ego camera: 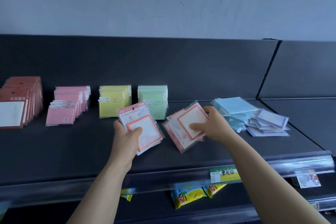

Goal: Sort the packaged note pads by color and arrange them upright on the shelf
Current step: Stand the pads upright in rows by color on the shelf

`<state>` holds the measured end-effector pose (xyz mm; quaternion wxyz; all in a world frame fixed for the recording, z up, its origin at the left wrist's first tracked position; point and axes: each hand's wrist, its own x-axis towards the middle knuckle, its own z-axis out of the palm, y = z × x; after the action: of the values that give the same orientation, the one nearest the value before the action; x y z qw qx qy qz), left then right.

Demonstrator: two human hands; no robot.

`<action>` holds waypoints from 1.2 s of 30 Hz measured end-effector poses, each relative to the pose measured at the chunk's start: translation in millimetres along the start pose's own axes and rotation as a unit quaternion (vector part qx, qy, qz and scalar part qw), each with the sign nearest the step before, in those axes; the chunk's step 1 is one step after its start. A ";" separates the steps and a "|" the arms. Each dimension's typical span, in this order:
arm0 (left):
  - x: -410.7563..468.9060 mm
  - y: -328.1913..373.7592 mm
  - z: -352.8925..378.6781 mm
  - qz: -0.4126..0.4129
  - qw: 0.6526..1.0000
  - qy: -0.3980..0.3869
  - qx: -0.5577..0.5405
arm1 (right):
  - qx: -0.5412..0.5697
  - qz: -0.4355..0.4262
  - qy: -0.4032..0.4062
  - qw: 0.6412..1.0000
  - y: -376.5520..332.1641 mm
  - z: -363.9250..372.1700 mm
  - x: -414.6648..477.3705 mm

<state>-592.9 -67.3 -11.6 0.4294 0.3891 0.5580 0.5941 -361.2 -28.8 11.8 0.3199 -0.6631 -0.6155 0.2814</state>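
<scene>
- Packaged note pads, square sheets in clear plastic sleeves, stand or lie along a dark flat shelf point(72, 147) in separate colour groups.
- Far left: a row of upright dark red packs point(20, 100). The frame edge cuts it off, so its full extent cannot be told.
- Next: an upright pink row point(67, 107), then an upright yellow row point(112, 103), then an upright pale green row point(154, 100). The lower left corner of the green row is hidden behind the held packs.
- Left hand point(127, 134): grips a small tilted bunch of orange-bordered white packs point(151, 132) above the shelf, with the thumb across the front. The fingers behind are hidden, and the pack count cannot be told.
- Right hand point(212, 125): pinches the top of a flat orange-bordered pile point(190, 117) lying askew on the shelf, thumb on the face, fingers curled over the far edge.
- Just beside it: a loose flat pile of light blue packs point(234, 107), which overlaps a scattered pile of purple-bordered packs point(269, 120).
- Front rail: a green and yellow price label point(224, 174) with handwriting.
- Below the rail: yellow printed packets point(183, 198), their tops hidden by the shelf.
</scene>
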 end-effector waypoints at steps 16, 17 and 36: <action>-12.2 -3.7 32.1 0.008 0.996 -0.014 -0.091 | 0.172 -0.018 0.037 0.984 -13.8 44.8 -20.7; -11.0 -3.8 30.1 0.011 0.996 -0.002 -0.093 | 0.132 -0.036 0.032 0.990 -13.3 43.3 -22.3; 12.6 -10.6 -9.1 0.029 0.996 0.076 0.032 | -0.157 -0.034 0.028 0.987 9.7 22.9 -16.0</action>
<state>-604.7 -58.2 -23.0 0.3558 0.3718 0.5962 0.6163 -373.9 -43.3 -10.6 0.2378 -0.6917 -0.6649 0.1517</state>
